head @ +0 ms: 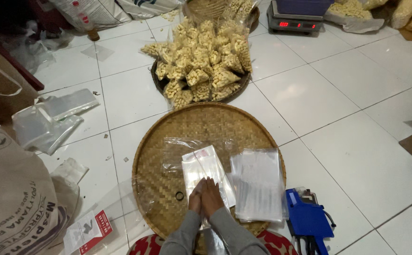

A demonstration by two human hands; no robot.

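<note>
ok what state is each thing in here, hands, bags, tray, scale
left hand: flat on the clear bag, against the other hand
right hand: flat on the same bag
clear bag: empty, lying flat
bag stack: empty, piled flat
woven tray: flat on floor
snack packets: filled, heaped
scale: display lit

1. Looking like a home snack-packing spot: work is happening on a white tiled floor [347,94].
2. Filled snack bags [201,61] are piling up on a woven tray [142,156].
3. Digital scale [295,19], sacks [12,208] and empty plastic bags [258,182] are sitting around.
</note>
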